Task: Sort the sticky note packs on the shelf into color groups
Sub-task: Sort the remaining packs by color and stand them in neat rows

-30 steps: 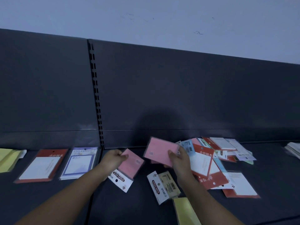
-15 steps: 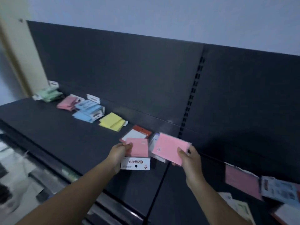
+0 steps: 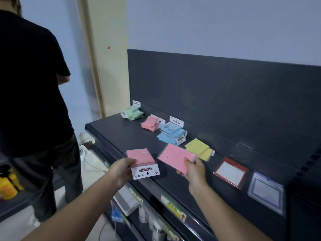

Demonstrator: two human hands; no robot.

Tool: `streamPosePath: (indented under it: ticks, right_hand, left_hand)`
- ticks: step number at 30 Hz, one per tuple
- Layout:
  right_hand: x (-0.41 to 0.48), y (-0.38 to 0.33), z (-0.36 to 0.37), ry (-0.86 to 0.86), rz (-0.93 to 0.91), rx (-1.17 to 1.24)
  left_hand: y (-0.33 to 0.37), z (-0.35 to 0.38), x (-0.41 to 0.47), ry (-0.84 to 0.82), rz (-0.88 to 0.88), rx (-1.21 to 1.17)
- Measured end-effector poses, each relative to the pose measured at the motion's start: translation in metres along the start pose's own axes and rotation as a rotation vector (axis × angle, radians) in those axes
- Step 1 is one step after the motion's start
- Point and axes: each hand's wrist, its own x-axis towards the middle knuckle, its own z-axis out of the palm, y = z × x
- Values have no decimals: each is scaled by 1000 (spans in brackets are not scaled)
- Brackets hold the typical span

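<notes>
Two pink packs are in the hands, one in each. The left hand (image 3: 121,172) pinches the pink pack with a white header card (image 3: 139,156) at its near left corner, thumb on top. The right hand (image 3: 195,173) pinches the plain pink pack (image 3: 173,157) at its near right corner, thumb also on top. Both packs are held above the shelf (image 3: 112,134), side by side, not touching.

Beyond the hands four piles lie in a row: the yellow pile (image 3: 198,147) nearest, then the blue pile (image 3: 172,134), the pink pile (image 3: 150,123) and the green pile (image 3: 132,113). To the right of the right hand lie one red-framed pack (image 3: 231,172) and one purple-framed pack (image 3: 265,193). One person in black (image 3: 31,84) stands to the left.
</notes>
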Motion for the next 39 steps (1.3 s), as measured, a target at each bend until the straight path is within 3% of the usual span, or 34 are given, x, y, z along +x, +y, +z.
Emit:
streamPosePath:
  ticks: [7, 19, 29, 39]
  right_hand:
    - [8, 11, 70, 36, 31, -17]
    - [90, 17, 158, 10, 3, -88]
    - [202, -11, 207, 58, -18, -112]
    - [264, -15, 227, 232, 110, -246]
  left_hand:
    - [31, -66, 35, 6, -8, -32]
    - [74, -76, 124, -30, 27, 15]
    - [147, -26, 239, -139, 70, 90]
    - [166, 29, 314, -245, 60, 249]
